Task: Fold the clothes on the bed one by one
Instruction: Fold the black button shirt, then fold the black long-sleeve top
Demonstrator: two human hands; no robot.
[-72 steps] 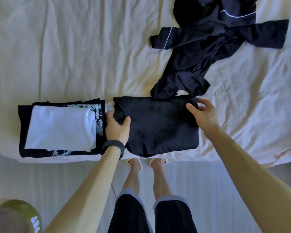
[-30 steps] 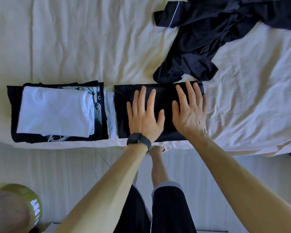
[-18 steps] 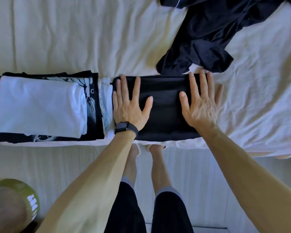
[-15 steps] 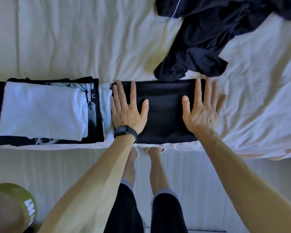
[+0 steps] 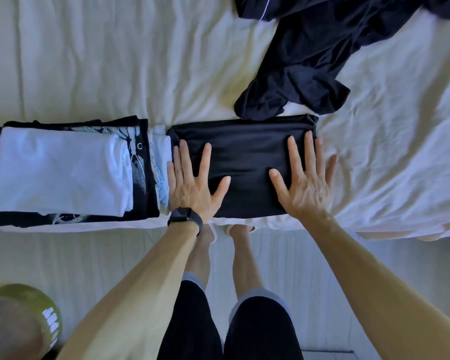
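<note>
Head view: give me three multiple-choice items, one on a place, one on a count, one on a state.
1. The white folded shirt lies:
A) on the floor
B) atop a black printed shirt, left of the folded black garment
C) on a chair

2. Hands flat on the folded black garment:
A) none
B) one
C) two

3. The dark piped garment is:
A) crumpled, unfolded
B) neatly folded
C) hanging

Answers:
1 B, it sits on the print-edged stack beside the black one.
2 C, the left hand and right hand both press it with straight fingers.
3 A, it sprawls in bunched folds on the bed sheet.
</note>
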